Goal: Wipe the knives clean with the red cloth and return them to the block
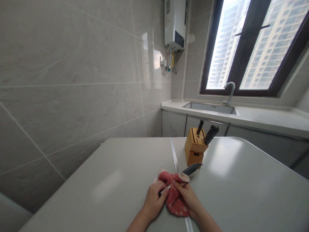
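Note:
My left hand (154, 199) grips the dark handle of a kitchen knife low on the grey table (116, 180). The knife's blade (191, 169) points up and to the right, toward the knife block. My right hand (187, 196) holds a red cloth (174, 199) with white dots, folded around the blade near the handle. Only the blade's tip sticks out past the cloth. A wooden knife block (195, 146) stands just beyond the tip, with two black-handled knives (211, 134) in its slots.
A tiled wall runs along the left of the table. Behind the table a white counter holds a steel sink (209, 108) with a tap (229, 91) under a window. A water heater (175, 22) hangs on the far wall.

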Demonstrator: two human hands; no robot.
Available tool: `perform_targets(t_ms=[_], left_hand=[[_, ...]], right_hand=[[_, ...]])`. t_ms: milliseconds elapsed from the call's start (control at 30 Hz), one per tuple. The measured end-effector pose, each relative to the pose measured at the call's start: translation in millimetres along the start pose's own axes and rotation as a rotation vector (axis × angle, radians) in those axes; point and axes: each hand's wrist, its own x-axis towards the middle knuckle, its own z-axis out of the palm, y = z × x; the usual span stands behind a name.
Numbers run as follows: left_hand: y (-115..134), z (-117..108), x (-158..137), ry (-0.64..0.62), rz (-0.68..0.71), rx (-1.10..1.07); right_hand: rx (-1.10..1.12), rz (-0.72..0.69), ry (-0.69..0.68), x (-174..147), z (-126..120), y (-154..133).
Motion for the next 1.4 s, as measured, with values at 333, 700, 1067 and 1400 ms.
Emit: perform_targets(t_ms=[333, 700, 1067, 1400], left_hand=[[1.2, -0.2, -0.2, 0.034, 0.003, 0.028], [4.7, -1.5, 0.9, 0.069, -0.020, 0.004], [6.0, -2.3, 2.0, 0.103, -0.026, -0.032], [5.5, -2.9, 0.8, 0.116, -0.032, -0.040]], right_hand=[[0.010, -0.001, 0.005, 1.7, -0.5, 1.4], [-0.027, -0.021, 0.007, 1.5, -1.2, 1.4], [-0.024, -0.031, 0.012, 2.2, -1.3, 1.9], [-0.043, -0.030, 0.020, 2.9, -1.9, 2.7]])
